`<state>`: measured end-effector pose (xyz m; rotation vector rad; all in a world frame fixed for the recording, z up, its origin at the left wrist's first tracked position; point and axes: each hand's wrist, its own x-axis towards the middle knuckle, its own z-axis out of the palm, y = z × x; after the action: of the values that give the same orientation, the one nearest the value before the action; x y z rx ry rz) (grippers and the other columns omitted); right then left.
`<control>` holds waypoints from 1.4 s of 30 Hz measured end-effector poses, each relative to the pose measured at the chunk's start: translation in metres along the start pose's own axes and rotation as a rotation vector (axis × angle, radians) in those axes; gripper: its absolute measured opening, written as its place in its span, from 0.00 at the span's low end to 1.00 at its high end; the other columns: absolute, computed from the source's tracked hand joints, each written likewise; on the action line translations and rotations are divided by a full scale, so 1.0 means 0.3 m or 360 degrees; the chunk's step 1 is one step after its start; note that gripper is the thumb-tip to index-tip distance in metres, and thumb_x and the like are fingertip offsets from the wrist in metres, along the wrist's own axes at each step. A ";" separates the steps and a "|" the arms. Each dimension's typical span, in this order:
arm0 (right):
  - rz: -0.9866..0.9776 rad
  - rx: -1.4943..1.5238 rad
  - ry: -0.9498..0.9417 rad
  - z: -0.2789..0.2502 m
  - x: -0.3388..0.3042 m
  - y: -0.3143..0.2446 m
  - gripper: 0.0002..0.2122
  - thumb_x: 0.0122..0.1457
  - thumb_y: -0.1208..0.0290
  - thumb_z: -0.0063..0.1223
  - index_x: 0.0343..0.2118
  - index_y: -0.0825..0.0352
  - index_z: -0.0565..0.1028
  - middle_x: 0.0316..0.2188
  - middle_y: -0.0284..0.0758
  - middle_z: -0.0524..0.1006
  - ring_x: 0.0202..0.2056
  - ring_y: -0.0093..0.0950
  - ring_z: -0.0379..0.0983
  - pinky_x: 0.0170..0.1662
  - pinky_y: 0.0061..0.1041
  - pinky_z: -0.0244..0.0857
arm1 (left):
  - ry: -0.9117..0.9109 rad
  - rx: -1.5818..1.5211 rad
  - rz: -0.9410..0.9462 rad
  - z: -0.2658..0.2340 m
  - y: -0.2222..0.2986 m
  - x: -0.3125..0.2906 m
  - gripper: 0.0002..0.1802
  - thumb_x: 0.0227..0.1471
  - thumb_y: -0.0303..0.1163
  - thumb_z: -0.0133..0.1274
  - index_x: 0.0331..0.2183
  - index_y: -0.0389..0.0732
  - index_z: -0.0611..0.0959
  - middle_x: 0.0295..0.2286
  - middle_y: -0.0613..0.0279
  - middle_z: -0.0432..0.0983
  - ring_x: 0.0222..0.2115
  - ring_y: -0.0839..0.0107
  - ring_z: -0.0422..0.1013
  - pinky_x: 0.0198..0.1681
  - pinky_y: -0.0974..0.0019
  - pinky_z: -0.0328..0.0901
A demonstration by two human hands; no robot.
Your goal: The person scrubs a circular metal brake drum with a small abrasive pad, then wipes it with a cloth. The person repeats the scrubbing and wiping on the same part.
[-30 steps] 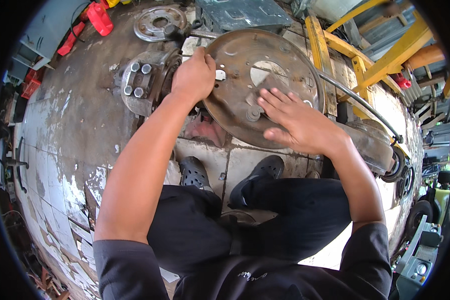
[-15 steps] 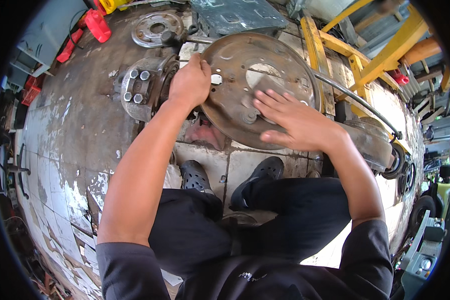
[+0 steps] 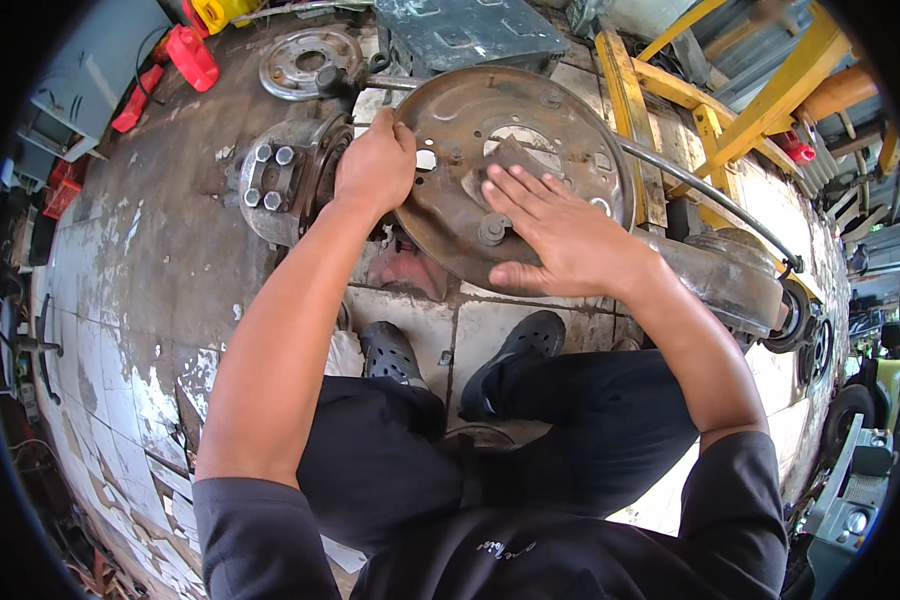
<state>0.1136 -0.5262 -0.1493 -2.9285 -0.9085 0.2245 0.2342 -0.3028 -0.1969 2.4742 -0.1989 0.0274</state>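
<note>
Since half a second ago, the right hand and the brownish sheet under its fingertips have slid leftward across a round metal plate. The worn tiled floor carries everything, with its widest open stretch toward its left edge, between a bolted metal housing and a grey cabinet. Toward the floor's upper right, a yellow frame stands close beside the plate's right rim, leaving only a narrow gap. A dark box sits just beyond the plate's far rim, so there is little room that way. The plate itself, rusty brown with a large central hole, is tilted up in front of the person, its near rim above the floor between it and two dark shoes. The housing, showing four bolt heads, lies just left of the plate; a long rod slopes away from its right rim. The left hand is curled closed on the plate's left rim, most fingertips hidden. The right hand is spread nearly flat, thumb held apart, pressing rather than grasping the sheet, which is smallest and overlaps the central hole's lower left edge.
</note>
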 end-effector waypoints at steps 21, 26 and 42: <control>0.0105 -0.0095 0.0039 0.010 -0.012 0.006 0.44 0.61 0.32 0.35 0.67 0.68 0.54 0.69 0.44 0.53 0.69 0.44 0.47 0.70 0.47 0.41 | 0.0002 0.0009 0.0027 -0.008 0.001 0.001 0.29 0.63 0.42 0.35 0.57 0.31 0.69 0.43 0.32 0.76 0.46 0.40 0.73 0.53 0.47 0.65; 0.0051 -0.0070 0.0033 0.004 -0.034 0.024 0.42 0.62 0.33 0.34 0.67 0.67 0.55 0.69 0.42 0.54 0.69 0.43 0.48 0.70 0.47 0.42 | -0.0045 0.0033 0.0015 0.004 0.005 -0.006 0.29 0.63 0.42 0.35 0.57 0.32 0.69 0.43 0.33 0.76 0.46 0.40 0.73 0.53 0.47 0.65; 0.0052 -0.0100 0.0009 -0.013 -0.030 0.021 0.41 0.63 0.34 0.33 0.67 0.66 0.57 0.69 0.40 0.55 0.69 0.40 0.47 0.70 0.47 0.41 | -0.0028 -0.0002 0.0028 -0.003 0.009 -0.007 0.29 0.63 0.43 0.35 0.57 0.32 0.69 0.43 0.33 0.76 0.46 0.39 0.72 0.53 0.46 0.64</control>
<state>0.1102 -0.5365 -0.1451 -3.0017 -0.8839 0.1928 0.2315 -0.3042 -0.1947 2.4723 -0.2281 0.0127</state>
